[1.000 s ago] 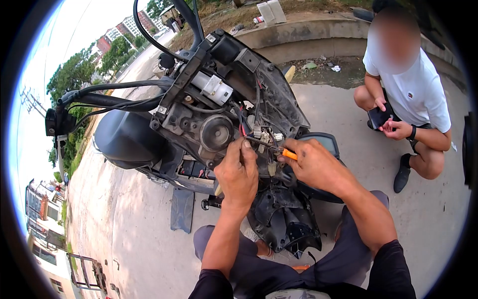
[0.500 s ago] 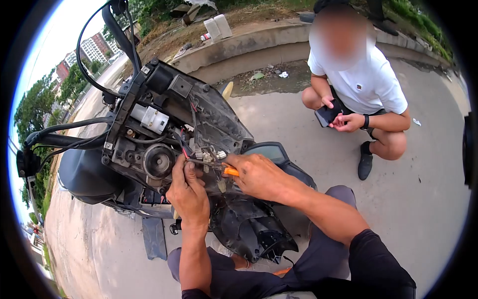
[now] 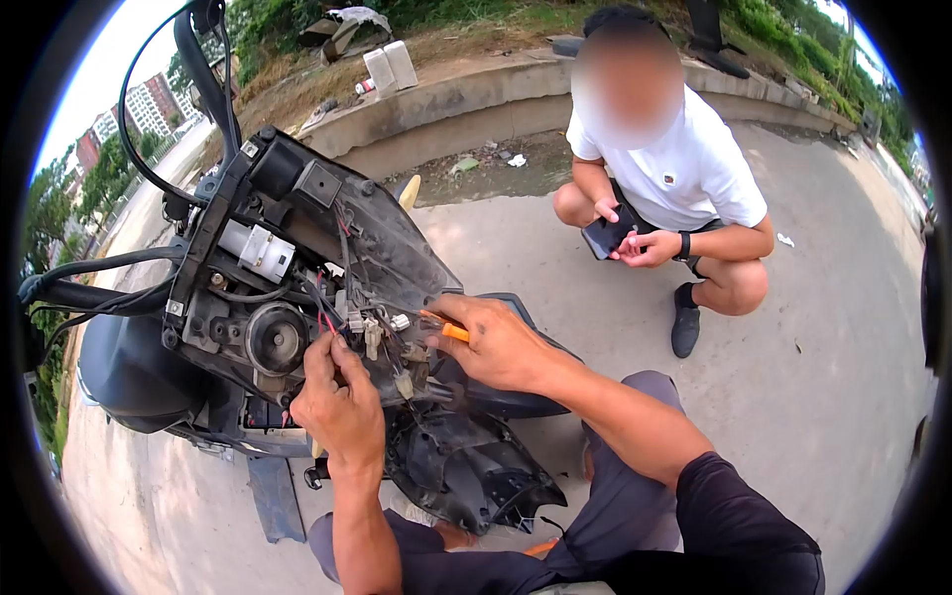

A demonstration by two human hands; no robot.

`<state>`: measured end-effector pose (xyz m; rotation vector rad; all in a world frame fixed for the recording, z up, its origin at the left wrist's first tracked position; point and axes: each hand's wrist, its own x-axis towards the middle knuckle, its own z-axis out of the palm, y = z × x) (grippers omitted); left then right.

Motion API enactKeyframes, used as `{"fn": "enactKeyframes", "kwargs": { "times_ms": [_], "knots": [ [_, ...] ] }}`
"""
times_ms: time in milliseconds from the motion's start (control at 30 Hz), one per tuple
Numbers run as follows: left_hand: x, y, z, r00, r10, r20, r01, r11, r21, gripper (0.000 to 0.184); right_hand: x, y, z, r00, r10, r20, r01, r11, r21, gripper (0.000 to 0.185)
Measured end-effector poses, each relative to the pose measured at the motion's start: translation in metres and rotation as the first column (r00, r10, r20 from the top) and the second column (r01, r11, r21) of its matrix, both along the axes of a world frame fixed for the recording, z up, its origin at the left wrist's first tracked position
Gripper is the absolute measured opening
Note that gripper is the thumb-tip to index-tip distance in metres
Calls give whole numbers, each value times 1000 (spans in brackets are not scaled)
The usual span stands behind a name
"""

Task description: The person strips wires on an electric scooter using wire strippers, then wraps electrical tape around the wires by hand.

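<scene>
My left hand (image 3: 342, 402) is closed, pinching a thin red and black wire (image 3: 326, 319) between thumb and fingertips. Just beside those fingers sits a round horn (image 3: 277, 338). My right hand (image 3: 496, 342) is wrapped around orange-handled pliers (image 3: 455, 331), whose jaws are hard to make out. Between the hands hang loose wires and pale plug connectors (image 3: 373, 340). All of this belongs to the opened front of a scooter (image 3: 327, 213), its inner frame and wiring exposed.
A person (image 3: 669, 169) in a white shirt squats across from me, holding a phone (image 3: 610, 233). Dark body panels (image 3: 466, 461) lie near my legs. A low concrete curb (image 3: 446, 111) runs behind, with white blocks (image 3: 390, 67) on top.
My right hand has drawn the pliers back to the right, away from the wire and my left hand. My left hand keeps its pinch. The whole view has shifted, moving the scene left.
</scene>
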<state>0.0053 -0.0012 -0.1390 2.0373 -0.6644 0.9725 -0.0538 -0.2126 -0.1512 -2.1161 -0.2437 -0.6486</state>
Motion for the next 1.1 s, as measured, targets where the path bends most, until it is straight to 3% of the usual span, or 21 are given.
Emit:
{"fn": "enactKeyframes", "kwargs": {
  "times_ms": [233,333,467,767,867,967,1100],
  "knots": [
    [-4,-6,14,954,221,201,-256,953,164,9,-2,21,5,999,-28,26,21,971,238,27],
    [-3,-6,16,952,221,213,-259,951,170,10,5,33,10,999,-19,50,-2,921,390,26],
    [-3,-4,15,957,206,204,-241,956,169,9,13,51,27,989,-61,137,-8,890,456,28],
    [-1,-3,15,955,177,240,-221,961,168,9,33,74,36,989,-103,106,46,896,441,25],
    [-1,-4,17,953,182,241,-230,955,186,9,43,76,36,968,-100,231,-1,916,401,27],
    [-2,-3,20,959,170,229,-212,962,172,8,42,69,41,966,-140,219,79,960,269,26],
    [6,-1,14,936,179,302,-233,960,152,8,48,57,45,948,-202,245,146,963,228,25]
  ]
}}
